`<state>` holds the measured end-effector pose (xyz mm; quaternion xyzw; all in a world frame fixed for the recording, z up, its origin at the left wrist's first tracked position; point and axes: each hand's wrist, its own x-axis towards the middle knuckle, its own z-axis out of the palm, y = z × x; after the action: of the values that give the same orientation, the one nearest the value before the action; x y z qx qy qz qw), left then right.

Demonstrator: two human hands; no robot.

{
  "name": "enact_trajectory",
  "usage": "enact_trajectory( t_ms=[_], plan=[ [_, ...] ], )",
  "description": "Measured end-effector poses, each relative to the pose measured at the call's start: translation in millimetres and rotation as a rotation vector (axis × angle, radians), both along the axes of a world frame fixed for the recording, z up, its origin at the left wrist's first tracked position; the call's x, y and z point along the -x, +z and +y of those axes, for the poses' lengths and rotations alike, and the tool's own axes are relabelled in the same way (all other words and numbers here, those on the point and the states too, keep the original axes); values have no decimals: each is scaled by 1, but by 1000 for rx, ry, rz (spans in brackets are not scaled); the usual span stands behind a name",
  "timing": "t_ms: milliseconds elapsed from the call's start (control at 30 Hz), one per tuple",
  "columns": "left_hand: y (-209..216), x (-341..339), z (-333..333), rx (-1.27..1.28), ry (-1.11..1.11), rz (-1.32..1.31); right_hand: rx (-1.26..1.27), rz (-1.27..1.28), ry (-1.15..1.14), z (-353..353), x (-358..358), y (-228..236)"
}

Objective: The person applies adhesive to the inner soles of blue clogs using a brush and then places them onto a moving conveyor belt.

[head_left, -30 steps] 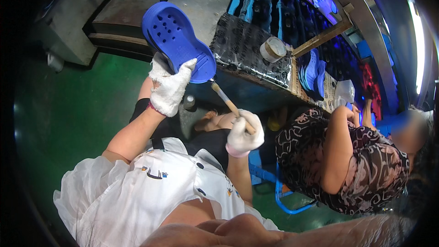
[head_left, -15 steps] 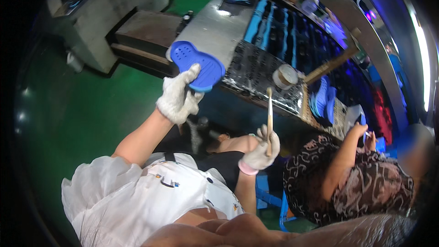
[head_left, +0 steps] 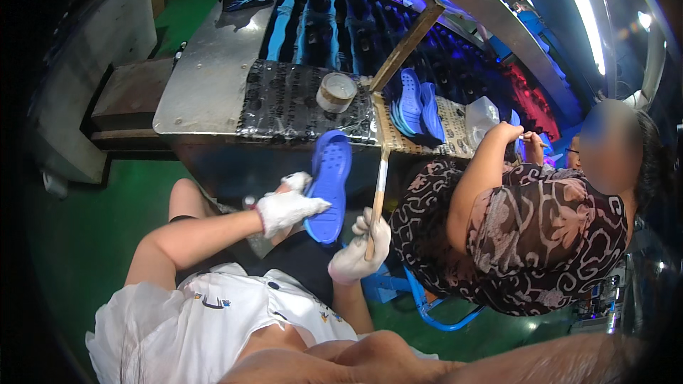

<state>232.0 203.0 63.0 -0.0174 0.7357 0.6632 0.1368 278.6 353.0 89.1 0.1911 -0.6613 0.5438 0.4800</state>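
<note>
In a white glove, my left hand (head_left: 292, 208) grips a blue shoe sole (head_left: 329, 188) by its left edge, thumb across its face. The sole stands lengthwise over my lap, with small holes toward its far end. My right hand (head_left: 363, 247), gloved too, is closed round the wooden handle of a brush (head_left: 378, 195), whose bristle end points up near the table edge. Beyond the sole, a round pot (head_left: 336, 92) with a whitish rim sits on the table's taped black covering (head_left: 281, 103).
A wooden post (head_left: 409, 43) slants up beside the pot. Several blue soles (head_left: 416, 107) lean together to its right. A conveyor belt (head_left: 348, 21) with light-blue streaks runs behind. Close on my right sits a co-worker in a patterned top (head_left: 541, 242), hands raised over the work. A metal tabletop (head_left: 206, 92) extends left.
My view has swung right. The sole has come from over the metal table's edge back toward my lap and turned more upright. The brush remains in my right hand.
</note>
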Motion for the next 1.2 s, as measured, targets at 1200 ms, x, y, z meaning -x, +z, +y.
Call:
enact_trajectory(
  t_ms=[1200],
  plan=[
    [15,49,-146,962,549,898,594,-720,360,-31,193,3]
  ],
)
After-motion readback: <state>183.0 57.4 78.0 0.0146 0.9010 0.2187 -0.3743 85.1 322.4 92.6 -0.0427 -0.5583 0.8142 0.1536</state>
